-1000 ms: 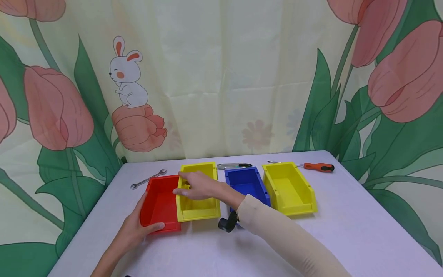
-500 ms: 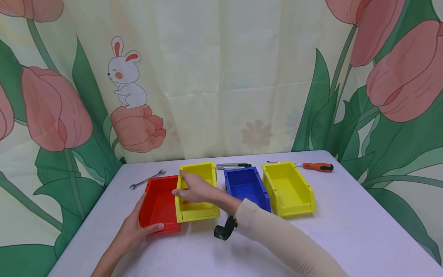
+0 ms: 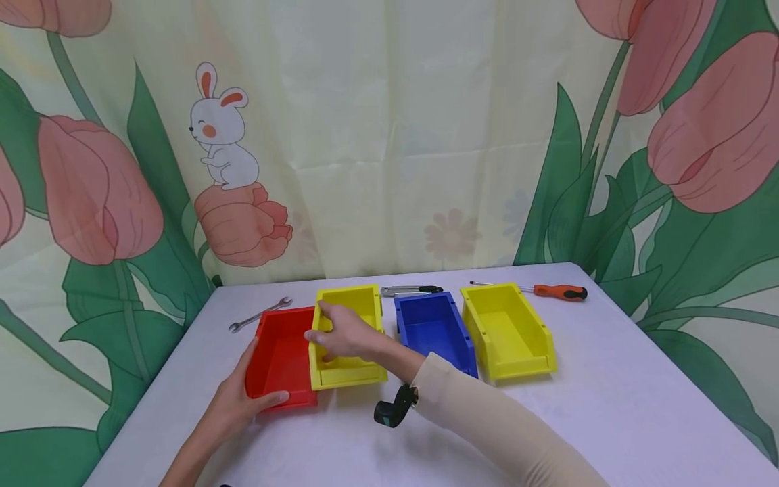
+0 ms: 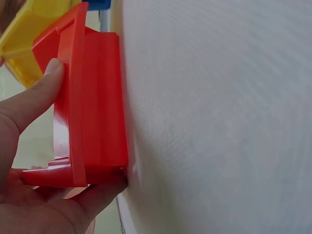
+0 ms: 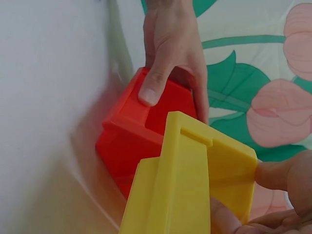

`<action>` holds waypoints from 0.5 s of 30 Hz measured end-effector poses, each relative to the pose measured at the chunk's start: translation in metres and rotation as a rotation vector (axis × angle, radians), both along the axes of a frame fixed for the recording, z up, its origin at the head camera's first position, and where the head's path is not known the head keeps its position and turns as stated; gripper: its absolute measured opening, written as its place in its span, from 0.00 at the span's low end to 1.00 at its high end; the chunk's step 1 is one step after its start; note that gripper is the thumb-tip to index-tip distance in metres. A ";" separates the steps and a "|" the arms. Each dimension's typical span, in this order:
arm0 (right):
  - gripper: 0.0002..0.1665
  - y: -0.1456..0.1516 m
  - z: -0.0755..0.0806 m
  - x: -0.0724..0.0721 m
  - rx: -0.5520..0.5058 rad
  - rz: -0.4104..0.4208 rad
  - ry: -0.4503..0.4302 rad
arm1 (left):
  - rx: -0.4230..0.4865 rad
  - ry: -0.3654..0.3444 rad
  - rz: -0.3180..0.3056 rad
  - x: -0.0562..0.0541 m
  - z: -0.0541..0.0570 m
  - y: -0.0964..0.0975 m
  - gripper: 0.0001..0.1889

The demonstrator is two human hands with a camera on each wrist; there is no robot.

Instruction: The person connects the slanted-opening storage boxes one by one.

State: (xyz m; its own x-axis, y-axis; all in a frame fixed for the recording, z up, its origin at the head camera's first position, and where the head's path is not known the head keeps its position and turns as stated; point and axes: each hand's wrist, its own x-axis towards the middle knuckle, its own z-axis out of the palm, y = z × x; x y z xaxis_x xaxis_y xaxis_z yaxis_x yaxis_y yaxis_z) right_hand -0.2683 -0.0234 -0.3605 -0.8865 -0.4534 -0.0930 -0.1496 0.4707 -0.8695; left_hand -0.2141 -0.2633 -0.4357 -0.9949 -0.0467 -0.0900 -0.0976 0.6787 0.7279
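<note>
A red plastic bin (image 3: 282, 358) sits at the left of the table, its front wall and left side gripped by my left hand (image 3: 234, 402). In the left wrist view, the thumb (image 4: 41, 95) presses on the red bin's rim while other fingers reach around its outside. Right beside it, a yellow bin (image 3: 349, 375) overlaps the red bin's right edge in the head view. My right hand (image 3: 348, 333) holds the yellow bin by its left wall, with some fingers down inside it. The right wrist view shows this yellow bin (image 5: 187, 185) raised in front of the red one.
To the right stand a blue bin (image 3: 432, 331) and a second yellow bin (image 3: 511, 331). A wrench (image 3: 260, 315) lies at the back left, a utility knife (image 3: 410, 291) behind the blue bin, and an orange-handled screwdriver (image 3: 556, 291) at the back right. A patterned curtain hangs behind.
My right hand has shifted slightly on the yellow bin's left wall, its wrist turning and coming a little lower. The left hand and the bins look almost unmoved.
</note>
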 end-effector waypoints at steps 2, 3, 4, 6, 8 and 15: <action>0.48 0.000 0.000 0.000 -0.007 -0.002 -0.003 | -0.004 0.002 0.004 0.000 0.000 0.000 0.75; 0.48 0.000 -0.001 0.000 -0.010 -0.002 -0.005 | -0.005 0.003 0.007 0.000 0.001 0.000 0.75; 0.48 0.000 -0.001 -0.001 -0.015 0.000 -0.007 | -0.005 0.004 0.009 0.000 0.001 0.001 0.75; 0.48 0.000 -0.002 -0.001 -0.020 0.003 -0.010 | -0.005 0.004 0.011 0.000 0.001 0.000 0.75; 0.48 -0.001 -0.003 -0.003 -0.022 0.008 -0.013 | -0.005 0.003 0.011 0.001 0.001 0.000 0.75; 0.48 0.001 -0.008 -0.004 -0.032 0.009 -0.021 | 0.002 0.004 -0.001 0.001 -0.001 0.000 0.75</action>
